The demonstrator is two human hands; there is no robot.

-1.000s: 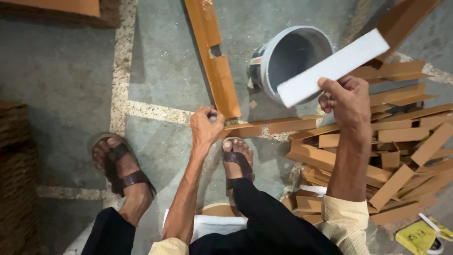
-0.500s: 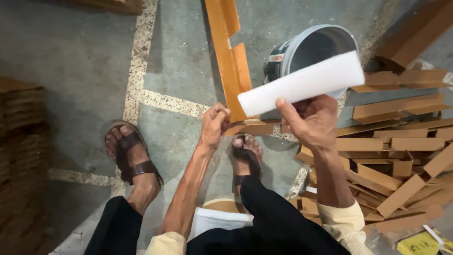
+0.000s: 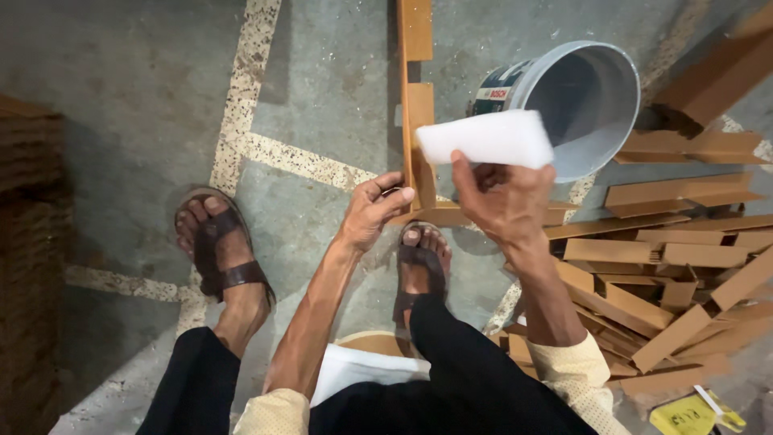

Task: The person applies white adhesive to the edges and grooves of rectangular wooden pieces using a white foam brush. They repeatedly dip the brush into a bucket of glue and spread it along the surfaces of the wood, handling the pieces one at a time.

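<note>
Head view, looking straight down. Right hand (image 3: 503, 201) grips a white rectangular foam block (image 3: 485, 138) from below, fingers wrapped on its lower edge, thumb up along the near face. The block is held in the air at centre, in front of the bucket mouth and hiding part of its rim.

Left hand (image 3: 373, 211) sits just left of the block, fingers curled narrow; fingertips touch the long brown L-shaped cardboard strip (image 3: 418, 105) that runs from the far edge down to the hands. Can't tell whether it is a firm pinch or only contact.

Grey plastic bucket (image 3: 584, 101) lies on its side, far right, open mouth toward the camera. Heap of brown cardboard corner strips (image 3: 684, 258) right of the right forearm. Stack of brown corrugated sheets (image 3: 28, 242) at the left edge. Grey concrete floor (image 3: 137, 89) with pale speckled lines. Brown sandals on both feet: left one (image 3: 217, 250) well left, right one (image 3: 419, 270) directly under the hands. Yellow tape measure (image 3: 684, 415) near right corner.
</note>
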